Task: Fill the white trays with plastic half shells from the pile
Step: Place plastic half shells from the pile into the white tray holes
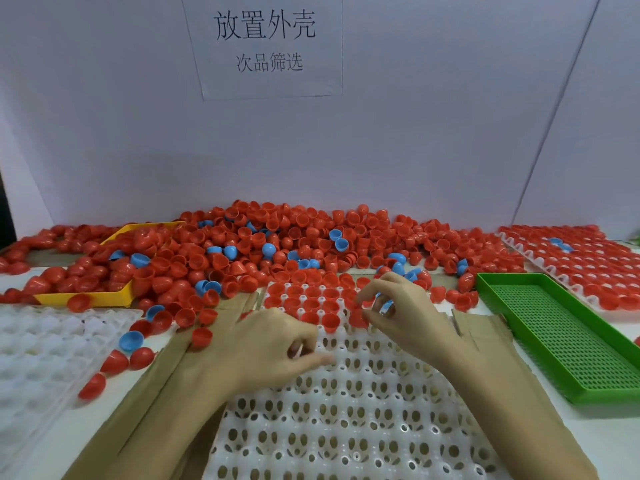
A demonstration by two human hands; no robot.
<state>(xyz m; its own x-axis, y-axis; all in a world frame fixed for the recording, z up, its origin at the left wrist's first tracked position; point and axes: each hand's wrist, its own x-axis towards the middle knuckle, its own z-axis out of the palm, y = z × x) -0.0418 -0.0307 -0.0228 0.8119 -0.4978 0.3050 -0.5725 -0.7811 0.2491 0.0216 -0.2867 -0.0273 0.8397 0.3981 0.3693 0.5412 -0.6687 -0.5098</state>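
Two rows and part of a third at the far edge of the centre white tray (353, 403) hold red half shells (313, 292), seated open side up in the moulded pockets; every pocket nearer me is unfilled. My left hand (273, 344) lies on the tray at the near edge of the filled rows, fingers loosely curled, thumb and forefinger close together; I cannot tell whether anything is between them. My right hand (398, 306) hovers over the far right part of the tray, fingers curled round a blue shell (385, 304), apparently gathered from the pile (277, 244) along the far edge of the table.

The shells are thin, glossy plastic domes, mostly red with scattered blue. Tray plastic is translucent white, with perforated pockets. A second white tray (41, 351) sits at the left edge, unfilled; a filled tray (575, 265) lies at the far right. A green perforated basket (554, 334) and a yellow bin (86, 297) flank the work.
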